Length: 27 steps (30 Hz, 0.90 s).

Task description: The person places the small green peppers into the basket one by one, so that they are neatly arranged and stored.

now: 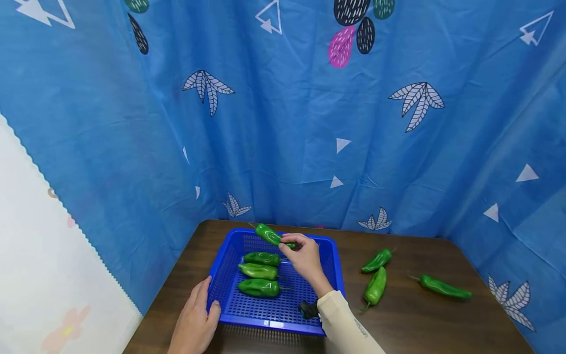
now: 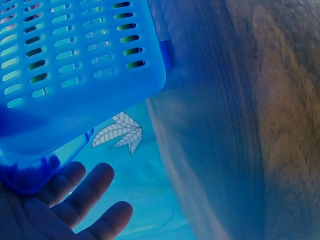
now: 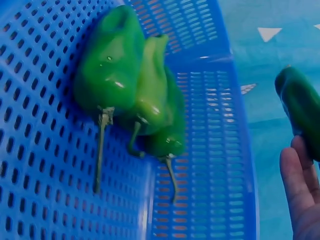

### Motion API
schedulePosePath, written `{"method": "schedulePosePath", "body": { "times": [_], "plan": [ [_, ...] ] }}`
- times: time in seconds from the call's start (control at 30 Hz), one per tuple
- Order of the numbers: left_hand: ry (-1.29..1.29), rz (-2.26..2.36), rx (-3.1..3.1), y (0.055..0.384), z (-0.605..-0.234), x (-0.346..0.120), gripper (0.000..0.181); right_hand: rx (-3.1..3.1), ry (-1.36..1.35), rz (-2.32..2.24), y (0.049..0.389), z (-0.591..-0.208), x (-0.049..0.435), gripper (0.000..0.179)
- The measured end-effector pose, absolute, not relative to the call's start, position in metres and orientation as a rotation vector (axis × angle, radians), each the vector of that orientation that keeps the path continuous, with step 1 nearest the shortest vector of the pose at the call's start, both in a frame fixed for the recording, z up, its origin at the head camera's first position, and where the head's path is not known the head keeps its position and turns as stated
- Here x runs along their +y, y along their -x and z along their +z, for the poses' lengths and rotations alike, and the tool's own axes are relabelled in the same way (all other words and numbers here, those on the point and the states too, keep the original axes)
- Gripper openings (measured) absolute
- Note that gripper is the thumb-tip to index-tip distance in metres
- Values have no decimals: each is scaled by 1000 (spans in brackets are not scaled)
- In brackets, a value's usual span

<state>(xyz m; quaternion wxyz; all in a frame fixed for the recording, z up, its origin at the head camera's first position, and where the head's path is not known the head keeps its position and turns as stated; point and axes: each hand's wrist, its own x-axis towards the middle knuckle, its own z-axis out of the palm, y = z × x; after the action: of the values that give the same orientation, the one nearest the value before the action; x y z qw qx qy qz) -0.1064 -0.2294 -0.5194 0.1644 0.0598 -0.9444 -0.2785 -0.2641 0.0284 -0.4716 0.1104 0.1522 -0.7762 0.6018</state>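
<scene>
A blue plastic basket [image 1: 274, 324] with slotted walls stands on the table. Inside it, three green peppers [image 1: 258, 288] lie side by side toward the left, stems pointing right. My right hand [image 1: 305, 255] pinches a fourth green pepper [image 1: 267, 234] by one end, between thumb and fingers, raised over the basket's back rim. In the right wrist view that held pepper [image 3: 302, 107] appears beyond the basket wall. My left hand [image 1: 194, 314] holds the basket's left rim, thumb over the rim and fingers outside. The left wrist view shows its fingers [image 2: 82, 197] below the basket wall [image 2: 100, 85].
Right of the basket, three more green peppers lie on the brown wooden table [image 1: 424, 324]: a dark one [image 1: 377, 260], a lighter one [image 1: 375, 286] and a long one [image 1: 444, 286]. A blue patterned curtain [image 1: 283, 147] hangs behind the table. A pale cloth [image 1: 53, 275] is at left.
</scene>
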Motion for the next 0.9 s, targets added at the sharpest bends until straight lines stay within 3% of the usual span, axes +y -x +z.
{"method": "schedulePosePath", "body": {
  "times": [0.9],
  "plan": [
    [-159,-790,-2679,107,-517,-227,61,-2625,-654,1577,280,-502,15,11]
  ]
}}
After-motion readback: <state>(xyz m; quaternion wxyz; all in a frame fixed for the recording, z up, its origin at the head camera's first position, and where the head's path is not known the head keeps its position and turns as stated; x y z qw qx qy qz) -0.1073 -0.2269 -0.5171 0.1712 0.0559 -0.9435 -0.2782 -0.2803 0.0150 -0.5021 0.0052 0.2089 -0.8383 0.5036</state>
